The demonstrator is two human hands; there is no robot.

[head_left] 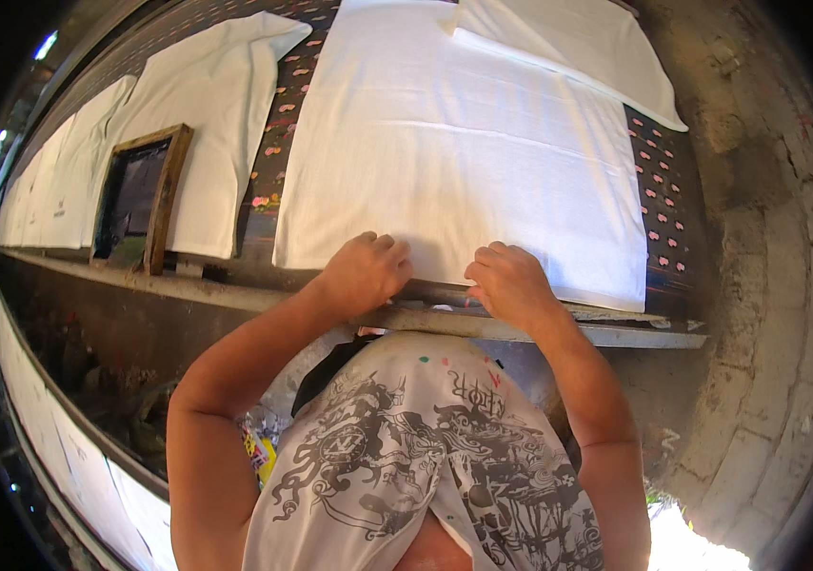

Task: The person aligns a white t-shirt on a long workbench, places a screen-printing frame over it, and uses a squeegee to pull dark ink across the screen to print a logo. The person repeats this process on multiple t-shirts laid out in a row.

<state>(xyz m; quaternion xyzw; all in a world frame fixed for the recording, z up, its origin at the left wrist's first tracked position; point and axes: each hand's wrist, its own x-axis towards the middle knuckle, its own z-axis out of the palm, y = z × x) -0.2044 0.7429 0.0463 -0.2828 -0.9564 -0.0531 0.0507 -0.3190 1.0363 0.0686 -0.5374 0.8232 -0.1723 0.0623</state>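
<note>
Both hands are curled over the near hem of the white shirt (pixel 464 143) lying flat on the long table (pixel 616 333). Left hand (pixel 366 273) and right hand (pixel 511 284) look like they're pinching the edge, fingers bunched, though that's hard to confirm. Wooden frame (pixel 145 195) sits on the next white shirt (pixel 211 105) to the left.

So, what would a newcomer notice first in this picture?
First, the big white cloth spread flat on the long table, with the left hand and the right hand resting on its near edge. Next, the wooden frame lying further left.
</note>
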